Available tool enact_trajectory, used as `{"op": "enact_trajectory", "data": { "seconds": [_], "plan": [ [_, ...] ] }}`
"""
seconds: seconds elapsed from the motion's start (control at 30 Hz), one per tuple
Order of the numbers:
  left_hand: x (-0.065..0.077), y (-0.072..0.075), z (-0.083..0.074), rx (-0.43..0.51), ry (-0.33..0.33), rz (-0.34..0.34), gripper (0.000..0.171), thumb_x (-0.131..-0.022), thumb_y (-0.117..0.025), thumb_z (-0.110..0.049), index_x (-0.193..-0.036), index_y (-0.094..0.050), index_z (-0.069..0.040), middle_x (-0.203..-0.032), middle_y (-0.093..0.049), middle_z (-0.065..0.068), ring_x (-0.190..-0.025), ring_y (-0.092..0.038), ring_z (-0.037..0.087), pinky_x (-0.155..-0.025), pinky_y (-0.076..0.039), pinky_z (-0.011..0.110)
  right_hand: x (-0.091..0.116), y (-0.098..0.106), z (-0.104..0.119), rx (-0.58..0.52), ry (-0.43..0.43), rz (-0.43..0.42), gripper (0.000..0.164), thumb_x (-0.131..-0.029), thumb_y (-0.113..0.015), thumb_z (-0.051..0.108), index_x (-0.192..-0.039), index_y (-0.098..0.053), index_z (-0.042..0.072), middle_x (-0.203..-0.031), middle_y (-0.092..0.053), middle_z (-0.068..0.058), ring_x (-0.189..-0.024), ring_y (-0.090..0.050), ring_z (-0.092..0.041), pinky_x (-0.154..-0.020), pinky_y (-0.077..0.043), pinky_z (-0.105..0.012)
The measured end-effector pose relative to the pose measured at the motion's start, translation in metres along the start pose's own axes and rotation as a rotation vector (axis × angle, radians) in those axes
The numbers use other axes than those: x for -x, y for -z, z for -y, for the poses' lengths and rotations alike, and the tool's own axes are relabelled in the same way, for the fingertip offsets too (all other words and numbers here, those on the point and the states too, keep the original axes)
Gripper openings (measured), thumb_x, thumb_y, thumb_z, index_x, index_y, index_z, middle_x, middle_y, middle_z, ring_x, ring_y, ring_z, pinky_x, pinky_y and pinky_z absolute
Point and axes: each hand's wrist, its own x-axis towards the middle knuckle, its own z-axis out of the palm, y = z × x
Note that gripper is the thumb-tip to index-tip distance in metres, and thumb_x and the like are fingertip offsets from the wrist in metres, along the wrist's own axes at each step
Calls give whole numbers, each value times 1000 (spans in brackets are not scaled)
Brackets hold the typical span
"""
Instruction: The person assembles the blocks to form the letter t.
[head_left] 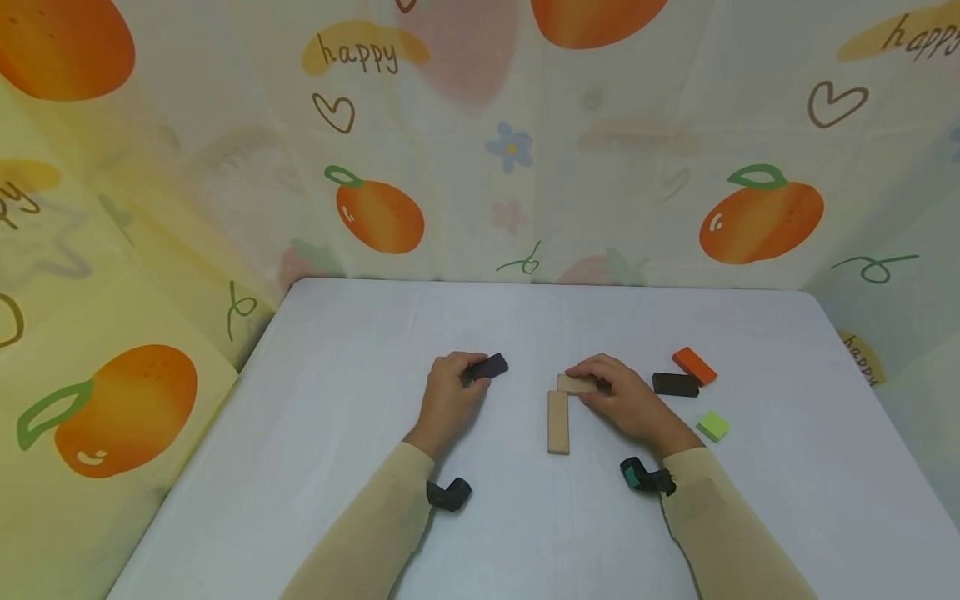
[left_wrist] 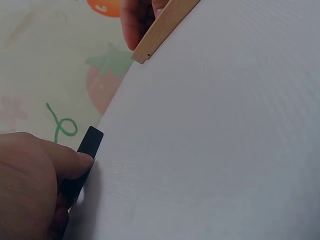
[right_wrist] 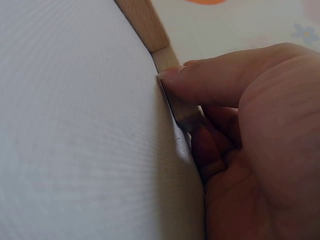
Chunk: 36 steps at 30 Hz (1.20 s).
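Note:
Between thumb and fingers, my left hand (head_left: 454, 390) pinches a black block (head_left: 489, 367) on the left of the work area. The same black block (left_wrist: 90, 142) shows at an angle in the left wrist view. My right hand (head_left: 624, 398) pinches a plain wooden block (head_left: 573, 384) lying crosswise. A second wooden block (head_left: 558, 423) lies lengthwise toward the person, its far end right at the crosswise one, so the two form a corner. In the right wrist view the thumb presses the side of the held wooden block (right_wrist: 182, 110), whose end sits against the other wooden block (right_wrist: 145, 22).
Right of the right hand lie a second black block (head_left: 676, 384), an orange block (head_left: 694, 366) and a small lime-green block (head_left: 712, 426). A white table (head_left: 337, 467) bears everything, with a fruit-printed cloth (head_left: 465, 150) rising behind it. Both wrists carry small black cameras (head_left: 450, 495).

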Motion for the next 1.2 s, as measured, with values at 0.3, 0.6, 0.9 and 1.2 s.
{"op": "enact_trajectory", "data": {
  "seconds": [0.3, 0.6, 0.9, 1.2],
  "plan": [
    [1, -1, -2, 29, -22, 53, 34, -97, -81, -4, -130, -78, -3, -128, -73, 11, -119, -60, 33, -103, -50, 50, 0, 0, -2, -3, -5, 2, 38, -103, -74, 0, -139, -72, 11, -136, -66, -2, -126, -60, -24, -109, -48, -51],
    [2, -3, -9, 81, -81, 106, 34, -95, -83, -2, -129, -79, -6, -128, -74, 7, -121, -61, 31, -104, -49, 50, 0, 1, -1, -8, -23, -1, 38, -102, -74, 0, -139, -72, 10, -137, -66, -4, -128, -60, -27, -112, -46, -54],
    [1, -5, -15, 81, -103, 186, 34, -95, -83, -1, -128, -78, -4, -129, -74, 8, -121, -62, 31, -104, -48, 49, 0, 0, 3, -25, -25, 4, 37, -103, -74, 0, -138, -72, 8, -137, -66, -6, -129, -60, -28, -114, -45, -54],
    [-6, -12, -22, 35, -125, 265, 33, -98, -82, -4, -130, -78, -6, -130, -74, 6, -122, -62, 29, -105, -50, 46, 1, 0, 4, -37, -18, -3, 35, -103, -74, 1, -138, -73, 8, -136, -66, -6, -130, -59, -30, -115, -44, -55]
  ]
}}
